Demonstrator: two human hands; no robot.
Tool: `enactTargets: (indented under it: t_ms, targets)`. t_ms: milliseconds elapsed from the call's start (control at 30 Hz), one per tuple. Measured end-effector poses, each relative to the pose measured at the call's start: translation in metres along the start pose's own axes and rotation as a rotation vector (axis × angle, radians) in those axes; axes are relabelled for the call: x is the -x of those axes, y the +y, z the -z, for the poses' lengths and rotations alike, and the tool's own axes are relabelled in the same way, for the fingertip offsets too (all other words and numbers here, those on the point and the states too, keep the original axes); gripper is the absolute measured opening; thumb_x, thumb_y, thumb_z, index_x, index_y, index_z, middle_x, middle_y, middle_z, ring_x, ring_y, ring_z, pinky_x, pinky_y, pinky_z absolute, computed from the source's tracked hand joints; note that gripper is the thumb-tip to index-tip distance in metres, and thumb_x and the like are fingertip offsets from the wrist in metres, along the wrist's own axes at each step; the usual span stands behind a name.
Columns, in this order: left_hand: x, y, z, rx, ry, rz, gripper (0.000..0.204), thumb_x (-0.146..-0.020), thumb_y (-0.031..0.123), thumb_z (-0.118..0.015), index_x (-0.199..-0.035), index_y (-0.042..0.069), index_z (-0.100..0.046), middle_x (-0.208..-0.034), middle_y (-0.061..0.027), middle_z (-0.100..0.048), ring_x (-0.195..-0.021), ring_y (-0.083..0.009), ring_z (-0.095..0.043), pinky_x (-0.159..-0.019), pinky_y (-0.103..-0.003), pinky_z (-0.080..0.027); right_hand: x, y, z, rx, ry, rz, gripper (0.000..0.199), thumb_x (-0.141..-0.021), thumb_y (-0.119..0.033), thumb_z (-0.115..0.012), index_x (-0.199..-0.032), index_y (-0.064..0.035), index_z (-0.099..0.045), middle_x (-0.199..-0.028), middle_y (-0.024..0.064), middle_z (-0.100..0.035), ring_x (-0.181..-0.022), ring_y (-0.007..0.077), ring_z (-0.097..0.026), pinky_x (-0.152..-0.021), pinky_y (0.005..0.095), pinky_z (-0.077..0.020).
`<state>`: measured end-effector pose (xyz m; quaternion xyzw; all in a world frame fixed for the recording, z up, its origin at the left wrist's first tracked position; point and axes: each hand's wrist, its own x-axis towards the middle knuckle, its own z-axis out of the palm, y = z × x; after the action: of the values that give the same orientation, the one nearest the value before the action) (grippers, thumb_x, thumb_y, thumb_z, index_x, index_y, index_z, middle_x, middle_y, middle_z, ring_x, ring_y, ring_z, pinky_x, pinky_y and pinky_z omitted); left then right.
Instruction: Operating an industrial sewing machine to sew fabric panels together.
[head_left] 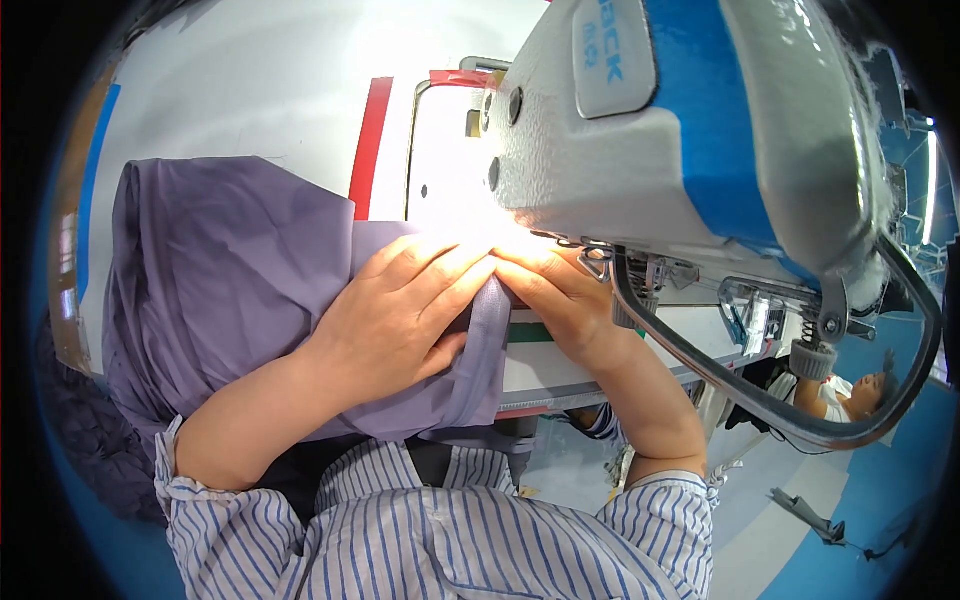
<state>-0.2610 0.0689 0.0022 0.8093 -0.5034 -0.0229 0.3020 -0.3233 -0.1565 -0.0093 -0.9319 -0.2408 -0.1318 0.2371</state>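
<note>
Purple fabric (230,250) lies bunched and folded over the left side of the sewing machine's table, with a textured lengthwise band (487,330) at its right edge. My left hand (400,310) rests on it, fingers stretched toward the needle area and thumb held apart beside the band. From the other side, my right hand (555,290) closes on the fabric's upper edge, its fingertips meeting my left ones. Strong lamp glare washes out the fingertips and hides the needle. The white and blue sewing machine head (640,150) stands just beyond my right hand.
A curved metal bar (720,375) loops out from the machine above my right forearm. Red tape (372,140) marks the white tabletop (270,80). Dark cloth (85,420) hangs at far left. Another person (845,395) is at the right.
</note>
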Motion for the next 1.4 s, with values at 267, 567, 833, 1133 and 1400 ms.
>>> enactTargets:
  t_ms: [267, 567, 833, 1133, 1400]
  targets:
    - [-0.002, -0.004, 0.003, -0.034, -0.089, 0.007, 0.064, -0.072, 0.027, -0.073, -0.129, 0.007, -0.052, -0.131, -0.0087, -0.051, -0.125, -0.0255, -0.044, -0.109, -0.046, -0.032, -0.017, -0.005, -0.002, -0.049, 0.210, 0.076, 0.033, -0.069, -0.001, -0.067, -0.101, 0.0017, -0.069, -0.103, 0.0124, -0.068, -0.093, 0.0233, -0.067, -0.084, 0.0325, -0.0547]
    - [-0.008, -0.008, 0.002, -0.129, 0.055, -0.047, 0.053, -0.072, 0.027, -0.073, -0.118, 0.006, -0.058, -0.124, -0.0093, -0.054, -0.125, -0.0261, -0.045, -0.111, -0.045, -0.030, -0.021, -0.004, 0.003, -0.123, 0.072, -0.124, 0.034, -0.076, 0.003, -0.065, -0.108, -0.0055, -0.070, -0.105, 0.0134, -0.069, -0.094, 0.0241, -0.068, -0.087, 0.0336, -0.0532]
    - [-0.011, -0.008, 0.002, -0.150, 0.030, -0.025, 0.052, -0.073, 0.028, -0.073, -0.117, 0.005, -0.058, -0.124, -0.0095, -0.054, -0.124, -0.0262, -0.045, -0.111, -0.045, -0.030, -0.022, -0.001, 0.003, -0.102, 0.054, -0.146, 0.035, -0.078, 0.004, -0.063, -0.111, -0.0063, -0.069, -0.106, 0.0125, -0.070, -0.094, 0.0246, -0.068, -0.087, 0.0335, -0.0526]
    - [-0.012, -0.010, 0.002, -0.153, 0.032, -0.029, 0.054, -0.073, 0.027, -0.073, -0.119, 0.004, -0.057, -0.124, -0.0101, -0.053, -0.123, -0.0271, -0.045, -0.110, -0.044, -0.031, -0.023, 0.001, -0.003, -0.075, 0.122, -0.130, 0.033, -0.081, 0.003, -0.062, -0.112, -0.0087, -0.069, -0.104, 0.0130, -0.070, -0.093, 0.0259, -0.068, -0.085, 0.0339, -0.0524]
    - [-0.014, -0.014, 0.000, -0.116, 0.100, -0.009, 0.038, -0.071, 0.024, -0.075, -0.101, 0.005, -0.060, -0.112, -0.0093, -0.055, -0.113, -0.0278, -0.048, -0.100, -0.042, -0.038, -0.003, 0.010, -0.014, 0.041, -0.067, -0.307, 0.034, -0.082, 0.003, -0.060, -0.113, -0.0092, -0.068, -0.103, 0.0121, -0.069, -0.092, 0.0271, -0.066, -0.083, 0.0348, -0.0509]
